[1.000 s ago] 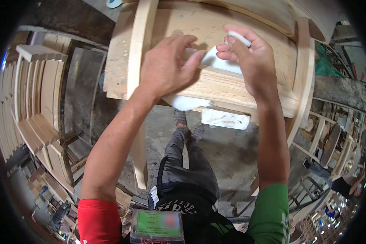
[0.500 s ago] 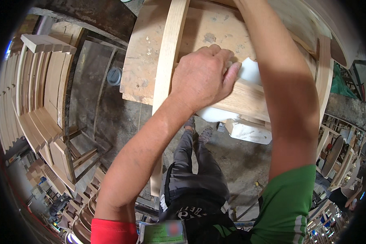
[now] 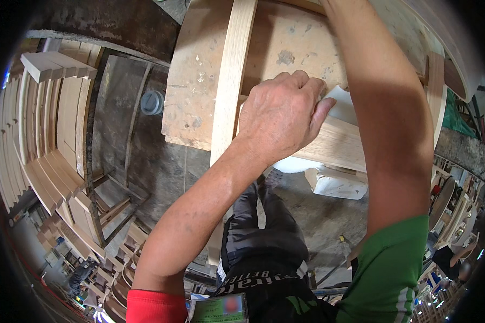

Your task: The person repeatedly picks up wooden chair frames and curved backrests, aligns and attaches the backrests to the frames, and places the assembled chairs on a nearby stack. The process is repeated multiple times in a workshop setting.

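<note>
My left hand [image 3: 285, 113] is closed over the cross rail [image 3: 334, 142] of a pale wooden frame, its fingers curled over the far side and hidden in part. The thumb rests along the top near a white foam sheet [image 3: 342, 106]. Just left of this hand, a long wooden bar [image 3: 230, 86] of the frame runs from the top edge toward my body. My right forearm [image 3: 382, 81] reaches up over the frame's right side, and its hand lies beyond the top edge. Below the rail sits a white-covered block [image 3: 339, 183].
The frame is on a stained wooden bench top [image 3: 191, 99]. At left, a rack holds stacked curved wooden parts [image 3: 51, 172], with a round container [image 3: 152, 102] beside it. A large curved panel [image 3: 442, 32] rises at the upper right. More wooden parts and a person [image 3: 450, 264] are at right.
The bench, the frame and my left hand sit slightly lower and farther right in the picture. My left hand keeps its closed pose on the rail.
</note>
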Demonstrator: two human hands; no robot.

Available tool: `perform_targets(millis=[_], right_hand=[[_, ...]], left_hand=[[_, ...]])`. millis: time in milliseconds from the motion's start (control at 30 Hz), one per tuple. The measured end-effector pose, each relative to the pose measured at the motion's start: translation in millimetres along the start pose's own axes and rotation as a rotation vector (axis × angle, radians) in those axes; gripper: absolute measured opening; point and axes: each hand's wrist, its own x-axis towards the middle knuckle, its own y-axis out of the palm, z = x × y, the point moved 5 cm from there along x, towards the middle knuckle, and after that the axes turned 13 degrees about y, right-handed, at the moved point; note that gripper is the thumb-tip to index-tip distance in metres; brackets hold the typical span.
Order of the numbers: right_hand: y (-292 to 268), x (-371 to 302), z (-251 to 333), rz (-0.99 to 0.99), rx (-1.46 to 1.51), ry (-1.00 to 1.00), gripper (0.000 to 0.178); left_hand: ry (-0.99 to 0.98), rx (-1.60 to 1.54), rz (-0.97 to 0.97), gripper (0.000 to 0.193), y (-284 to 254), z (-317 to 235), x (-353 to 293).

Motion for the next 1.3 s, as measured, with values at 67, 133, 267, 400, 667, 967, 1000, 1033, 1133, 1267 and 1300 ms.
perform_targets(millis=[67, 133, 267, 400, 667, 967, 1000, 1033, 1133, 1267, 1300], right_hand=[[-0.3, -1.2, -0.1, 0.017, -0.009, 0.008, 0.006], [-0.3, -3.3, -0.1, 0.037, -0.02, 0.016, 0.006], [-1.4, -6.7, 0.8, 0.079, -0.037, 0.036, 0.007], [-3.0, -12.3, 0.9, 0.135, -0.05, 0.068, 0.007], [-26.5, -40.8, -7.5, 0.345, -0.036, 0.225, 0.007], [-125.9, -178.9, -43.5, 0.221, 0.418, 0.114, 0.023], [-132.3, -197.6, -49.1, 0.145, 0.387, 0.081, 0.024], [-145.5, -214.8, -55.3, 0.045, 0.361, 0.044, 0.026], [-173.3, -257.0, -73.1, -0.157, 0.179, 0.067, 0.023], [-177.9, -297.8, -76.7, -0.089, 0.128, -0.084, 0.018], [-180.0, -305.5, -76.7, -0.066, 0.17, -0.074, 0.019]], left_hand=[[0.005, -0.004, 0.003, 0.027, -0.3, -0.2, 0.7], [0.007, -0.004, 0.004, 0.027, -0.5, -1.3, 0.9], [0.0, 0.011, 0.012, 0.027, -0.4, -2.4, 1.6], [-0.01, 0.012, 0.006, 0.028, 0.0, -2.9, 0.8], [-0.018, 0.025, 0.012, 0.034, 0.3, -9.3, 1.9], [0.025, 0.084, -0.184, 0.035, -6.8, -12.5, -7.7], [0.08, 0.141, -0.261, 0.031, -9.1, -7.3, -16.0], [0.154, 0.183, -0.327, 0.028, -11.4, -12.7, -14.7], [0.244, 0.177, -0.436, 0.019, -11.1, -44.0, -14.3], [0.37, 0.17, -0.483, 0.025, -3.2, -87.1, 2.9], [0.404, 0.181, -0.5, 0.025, -0.3, -93.8, 7.6]])
